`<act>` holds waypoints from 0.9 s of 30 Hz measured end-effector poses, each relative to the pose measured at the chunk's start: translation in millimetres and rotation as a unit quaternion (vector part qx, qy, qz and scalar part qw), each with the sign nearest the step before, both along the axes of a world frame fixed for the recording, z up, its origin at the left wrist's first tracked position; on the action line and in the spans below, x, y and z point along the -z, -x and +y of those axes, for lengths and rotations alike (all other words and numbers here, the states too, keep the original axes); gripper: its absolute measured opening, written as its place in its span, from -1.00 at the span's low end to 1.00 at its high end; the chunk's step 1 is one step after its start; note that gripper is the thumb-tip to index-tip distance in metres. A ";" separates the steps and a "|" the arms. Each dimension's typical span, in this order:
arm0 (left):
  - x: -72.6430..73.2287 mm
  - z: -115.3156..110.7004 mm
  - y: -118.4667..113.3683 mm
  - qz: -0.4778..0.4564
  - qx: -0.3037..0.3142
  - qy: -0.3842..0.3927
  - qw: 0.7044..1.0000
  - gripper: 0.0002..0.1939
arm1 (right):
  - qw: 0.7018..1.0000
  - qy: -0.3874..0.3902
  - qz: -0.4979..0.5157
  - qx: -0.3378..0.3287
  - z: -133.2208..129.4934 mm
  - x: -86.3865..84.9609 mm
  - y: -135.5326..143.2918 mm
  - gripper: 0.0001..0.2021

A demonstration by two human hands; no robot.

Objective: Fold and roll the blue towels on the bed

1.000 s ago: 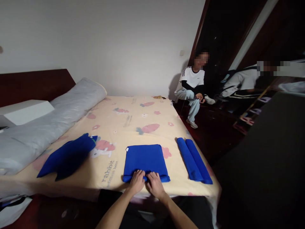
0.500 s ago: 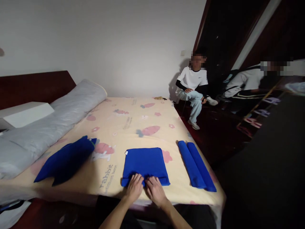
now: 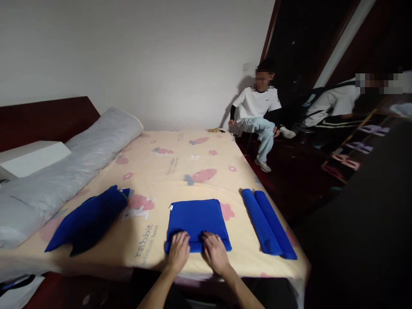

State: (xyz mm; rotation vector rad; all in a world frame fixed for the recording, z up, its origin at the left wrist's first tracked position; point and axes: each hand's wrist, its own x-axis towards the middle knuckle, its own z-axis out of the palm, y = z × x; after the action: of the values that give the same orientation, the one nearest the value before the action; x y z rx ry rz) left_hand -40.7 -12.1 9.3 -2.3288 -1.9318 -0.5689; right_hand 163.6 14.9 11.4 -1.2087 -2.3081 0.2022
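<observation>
A folded blue cloth [image 3: 196, 216] with a small white tag at its far left corner lies flat on the bed. Its near edge is turned up into a narrow roll. My left hand [image 3: 179, 251] curls its fingers over the left part of this roll. Over the right part, my right hand [image 3: 215, 253] bends its fingers in the same way. The thumbs are mostly hidden. Two rolled blue cloths [image 3: 262, 221] lie side by side to the right, and a loose, crumpled blue cloth [image 3: 90, 219] is at the left.
The bed [image 3: 154, 146] has a cream patterned sheet. A grey rolled bedding bundle [image 3: 80, 150] and a white box [image 3: 35, 158] are at the left. Beyond the bed's right side one person [image 3: 257, 105] sits; another [image 3: 334, 107] bends near a shoe rack [image 3: 350, 150].
My hands have moved apart along the rolled edge, left hand leftward and right hand slightly rightward. The seated person has lowered one arm to the side.
</observation>
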 end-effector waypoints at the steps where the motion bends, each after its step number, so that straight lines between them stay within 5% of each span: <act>1: 1.1 1.9 -12.0 -0.004 0.037 0.010 0.999 -0.58 | 0.999 0.012 -0.001 -0.030 0.4 -0.5 9.0 -0.65; 5: 3.3 2.8 -8.6 0.015 0.071 0.028 0.997 -0.58 | 0.998 0.054 -0.024 0.012 12.9 3.3 1.3 -0.62; 11: -7.4 -6.3 62.3 0.041 -0.105 0.000 0.994 -0.58 | 0.986 0.033 -0.057 0.156 24.7 7.4 -58.9 -0.57; 14: -10.1 -0.1 42.4 0.033 -0.091 0.009 0.995 -0.58 | 0.995 0.039 -0.047 0.084 16.2 -0.1 -34.3 -0.57; 17: -6.6 11.9 2.7 0.036 0.034 0.030 0.998 -0.51 | 0.996 0.077 -0.034 -0.030 8.7 -5.9 9.2 -0.55; 20: -0.1 19.0 -7.0 0.053 0.077 0.036 0.995 -0.48 | 0.993 0.105 -0.039 -0.043 12.5 -3.1 23.8 -0.55; 27: 1.0 2.3 76.7 0.079 -0.103 0.002 0.992 -0.53 | 0.981 0.080 -0.059 0.168 40.2 11.7 -56.0 -0.53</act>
State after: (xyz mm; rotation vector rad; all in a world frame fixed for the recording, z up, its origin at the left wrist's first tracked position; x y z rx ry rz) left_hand -117.3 -9.8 8.3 -2.0701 -2.0660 -0.3516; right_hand 219.7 55.1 -0.3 -1.7116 -2.1753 0.2014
